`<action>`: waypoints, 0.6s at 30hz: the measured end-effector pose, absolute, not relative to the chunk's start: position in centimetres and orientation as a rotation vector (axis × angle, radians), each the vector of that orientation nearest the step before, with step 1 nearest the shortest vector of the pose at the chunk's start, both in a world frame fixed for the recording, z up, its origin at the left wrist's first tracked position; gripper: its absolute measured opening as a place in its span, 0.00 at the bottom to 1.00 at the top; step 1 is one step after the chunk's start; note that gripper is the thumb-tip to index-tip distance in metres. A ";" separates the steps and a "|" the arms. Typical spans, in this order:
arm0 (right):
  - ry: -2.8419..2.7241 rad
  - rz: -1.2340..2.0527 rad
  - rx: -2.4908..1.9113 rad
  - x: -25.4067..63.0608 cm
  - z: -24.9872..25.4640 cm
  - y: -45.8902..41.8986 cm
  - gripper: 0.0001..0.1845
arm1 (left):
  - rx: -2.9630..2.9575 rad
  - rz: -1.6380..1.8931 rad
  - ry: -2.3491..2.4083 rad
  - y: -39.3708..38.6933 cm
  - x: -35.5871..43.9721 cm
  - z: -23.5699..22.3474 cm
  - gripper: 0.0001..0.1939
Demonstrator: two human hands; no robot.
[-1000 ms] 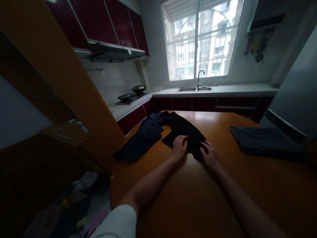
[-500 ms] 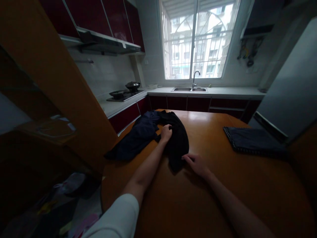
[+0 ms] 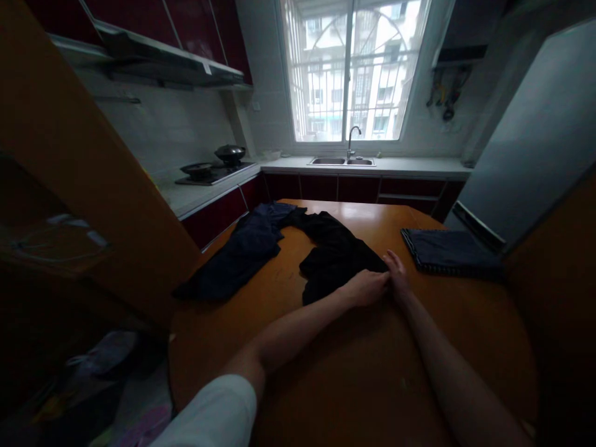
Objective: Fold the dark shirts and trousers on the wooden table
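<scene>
A black garment (image 3: 331, 257) lies crumpled on the orange wooden table (image 3: 354, 372), partly spread toward the right. My left hand (image 3: 367, 287) rests at its near right edge with fingers closed on the cloth. My right hand (image 3: 395, 272) sits right beside it, fingers pressed on the same edge of the black garment. A dark navy garment (image 3: 237, 254) lies stretched out to the left, running to the table's left edge and touching the black one at the far end.
A folded dark cloth (image 3: 447, 251) lies at the table's right side. A grey fridge (image 3: 526, 143) stands to the right. Behind are a counter with sink (image 3: 342, 161), a stove with pans (image 3: 212, 171), and a window. An orange cabinet panel (image 3: 84, 155) stands left.
My left hand left the far part of the black garment and came to its near right edge, meeting my right hand. The black garment got pulled rightward and spread wider.
</scene>
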State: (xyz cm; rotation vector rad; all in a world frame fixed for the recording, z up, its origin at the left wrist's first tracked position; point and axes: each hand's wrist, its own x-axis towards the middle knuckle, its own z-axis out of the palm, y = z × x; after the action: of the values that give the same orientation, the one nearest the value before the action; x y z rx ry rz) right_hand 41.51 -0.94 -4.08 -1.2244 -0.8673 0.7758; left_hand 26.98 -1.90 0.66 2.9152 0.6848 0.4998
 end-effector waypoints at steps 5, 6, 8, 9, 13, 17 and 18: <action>-0.976 0.905 -1.238 41.5 -4.2 -1.1 0.40 | 2.652 0.840 1.211 1.7 20.4 1.5 0.17; -0.988 0.886 -1.244 41.2 -4.2 -1.0 0.35 | 2.524 0.835 1.367 2.8 19.0 1.5 0.22; -0.967 0.827 -1.261 40.9 -4.3 -0.8 0.25 | 2.325 0.770 1.531 5.1 16.7 1.4 0.24; -0.940 0.797 -1.272 40.9 -4.3 -0.6 0.23 | 2.274 0.749 1.556 6.2 15.7 1.3 0.21; -0.805 0.704 -1.318 42.6 -4.3 -0.1 0.24 | 2.145 0.842 1.659 9.9 11.9 1.9 0.13; -0.632 0.468 -1.378 45.9 -3.3 -0.2 0.24 | 1.973 1.057 1.860 11.8 6.1 4.2 0.18; -0.611 0.401 -1.396 46.6 -3.0 -0.3 0.24 | 1.946 1.100 1.889 11.8 4.6 4.7 0.19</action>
State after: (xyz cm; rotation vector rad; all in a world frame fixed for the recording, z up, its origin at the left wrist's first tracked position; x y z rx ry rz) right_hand 46.63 -0.30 -2.99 -1.3961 -0.6111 0.4007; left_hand 4.56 11.85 4.67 1.9455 1.8891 1.0997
